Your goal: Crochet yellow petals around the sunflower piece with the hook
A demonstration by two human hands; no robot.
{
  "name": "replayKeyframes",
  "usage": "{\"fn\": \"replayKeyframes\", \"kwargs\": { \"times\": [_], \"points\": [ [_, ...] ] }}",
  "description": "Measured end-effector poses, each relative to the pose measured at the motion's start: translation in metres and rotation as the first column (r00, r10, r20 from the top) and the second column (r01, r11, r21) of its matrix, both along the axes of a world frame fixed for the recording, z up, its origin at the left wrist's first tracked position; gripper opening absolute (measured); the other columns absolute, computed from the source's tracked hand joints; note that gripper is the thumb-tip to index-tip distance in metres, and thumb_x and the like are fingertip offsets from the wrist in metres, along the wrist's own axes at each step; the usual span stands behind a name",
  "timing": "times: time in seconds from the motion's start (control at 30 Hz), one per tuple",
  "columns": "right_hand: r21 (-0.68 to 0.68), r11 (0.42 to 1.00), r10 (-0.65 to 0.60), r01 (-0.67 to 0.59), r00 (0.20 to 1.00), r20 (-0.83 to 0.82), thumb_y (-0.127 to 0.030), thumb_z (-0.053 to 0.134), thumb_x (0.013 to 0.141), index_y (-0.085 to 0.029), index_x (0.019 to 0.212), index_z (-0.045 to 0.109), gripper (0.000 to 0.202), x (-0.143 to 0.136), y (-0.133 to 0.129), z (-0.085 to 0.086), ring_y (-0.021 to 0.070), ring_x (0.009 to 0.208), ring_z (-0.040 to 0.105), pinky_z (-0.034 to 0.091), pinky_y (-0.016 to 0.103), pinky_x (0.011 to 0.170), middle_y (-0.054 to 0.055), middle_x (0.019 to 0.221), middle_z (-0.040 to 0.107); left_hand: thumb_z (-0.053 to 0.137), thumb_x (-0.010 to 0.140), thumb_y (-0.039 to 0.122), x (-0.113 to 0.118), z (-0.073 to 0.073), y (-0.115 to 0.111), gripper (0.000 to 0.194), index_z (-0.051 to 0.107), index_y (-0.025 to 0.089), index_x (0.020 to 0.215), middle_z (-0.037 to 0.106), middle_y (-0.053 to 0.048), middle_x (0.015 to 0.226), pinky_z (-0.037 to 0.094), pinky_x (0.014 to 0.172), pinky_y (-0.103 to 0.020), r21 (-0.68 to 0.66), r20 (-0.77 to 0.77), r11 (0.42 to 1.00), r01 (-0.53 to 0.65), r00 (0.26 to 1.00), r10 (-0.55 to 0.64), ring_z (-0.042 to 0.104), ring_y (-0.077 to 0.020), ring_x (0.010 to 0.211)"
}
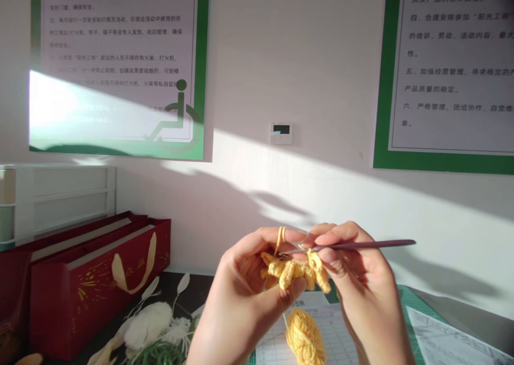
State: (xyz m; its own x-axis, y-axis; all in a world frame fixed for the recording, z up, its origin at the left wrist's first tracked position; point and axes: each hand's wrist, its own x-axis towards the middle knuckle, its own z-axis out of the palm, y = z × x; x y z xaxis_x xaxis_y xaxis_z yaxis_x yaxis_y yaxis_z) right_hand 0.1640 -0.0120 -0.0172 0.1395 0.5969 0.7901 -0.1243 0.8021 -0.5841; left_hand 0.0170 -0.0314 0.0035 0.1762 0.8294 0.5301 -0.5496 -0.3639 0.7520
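Observation:
Between my two hands is a small yellow crochet piece with several curled, petal-like points. My left hand pinches it from the left, thumb in front, with yellow yarn looped round the index finger. My right hand grips a crochet hook with a dark reddish handle. The hook lies nearly level, its metal end pointing left at the top of the piece, and the right fingertips touch the piece's right side. Below, a ball of yellow yarn rests on a printed sheet, a strand running up towards my left hand.
Red gift bags stand at the left before a white rack. White and green yarn bits and a white fluffy bundle lie nearby. A green cutting mat bears another sheet. Behind is a wall with green-framed posters.

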Motion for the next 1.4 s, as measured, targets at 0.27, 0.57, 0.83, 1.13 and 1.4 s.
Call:
{"fn": "replayKeyframes", "kwargs": {
  "times": [0.27, 0.57, 0.83, 1.13, 1.4],
  "points": [
    [0.044, 0.997, 0.07, -0.065, 0.989, -0.13, -0.031, 0.067, 0.094, -0.028, 0.091, 0.067, 0.004, -0.009, -0.005, -0.002, 0.0195, 0.096, 0.068, 0.061, 0.03, 0.077, 0.002, 0.087, 0.068, 0.092, 0.061, 0.01, 0.0, 0.0, -0.002, 0.032, 0.083, 0.019, 0.091, 0.076, -0.004, 0.082, 0.056, 0.07, -0.018, -0.054, 0.017, 0.998, -0.018, 1.0, 0.018, 0.07, -0.0133, 0.075],
    [0.038, 0.997, 0.08, -0.074, 0.982, -0.169, -0.034, 0.064, 0.096, -0.029, 0.093, 0.064, 0.006, -0.003, 0.003, -0.004, 0.0153, 0.082, 0.067, 0.059, 0.028, 0.073, 0.0, 0.084, 0.069, 0.093, 0.065, 0.021, -0.003, -0.003, -0.001, 0.036, 0.082, 0.019, 0.099, 0.074, -0.006, 0.088, 0.057, 0.068, -0.023, -0.058, -0.021, 0.998, -0.017, 1.0, 0.016, 0.068, -0.0162, 0.075],
    [0.141, 0.967, -0.197, 0.212, 0.974, -0.112, -0.026, 0.062, 0.097, -0.028, 0.095, 0.065, 0.005, -0.018, -0.004, -0.002, 0.0132, 0.085, 0.071, 0.058, 0.024, 0.077, -0.001, 0.087, 0.07, 0.084, 0.08, 0.024, 0.006, -0.008, 0.004, 0.024, 0.079, 0.02, 0.103, 0.072, -0.005, 0.091, 0.055, 0.07, -0.018, -0.044, 0.003, 0.994, -0.099, 0.995, 0.099, 0.065, -0.0138, 0.081],
    [0.148, 0.966, -0.184, 0.213, 0.965, -0.188, -0.024, 0.061, 0.098, -0.027, 0.097, 0.065, 0.004, -0.034, 0.005, -0.01, 0.0107, 0.081, 0.072, 0.06, 0.019, 0.071, -0.002, 0.087, 0.07, 0.092, 0.069, 0.023, 0.005, -0.011, 0.012, 0.039, 0.074, 0.019, 0.104, 0.065, -0.002, 0.086, 0.051, 0.063, -0.02, -0.015, -0.023, 0.993, -0.114, 0.993, 0.114, 0.06, -0.0117, 0.07],
    [0.251, 0.94, -0.206, 0.232, 0.97, -0.127, -0.016, 0.059, 0.096, -0.026, 0.095, 0.064, 0.011, -0.04, 0.005, -0.006, 0.0119, 0.083, 0.069, 0.06, 0.024, 0.076, -0.002, 0.086, 0.068, 0.093, 0.068, 0.02, 0.004, -0.017, 0.022, 0.041, 0.071, 0.021, 0.102, 0.065, 0.0, 0.079, 0.046, 0.059, -0.019, 0.061, -0.026, 0.996, -0.057, 0.998, 0.059, 0.056, -0.0108, 0.067]
  ]
}}
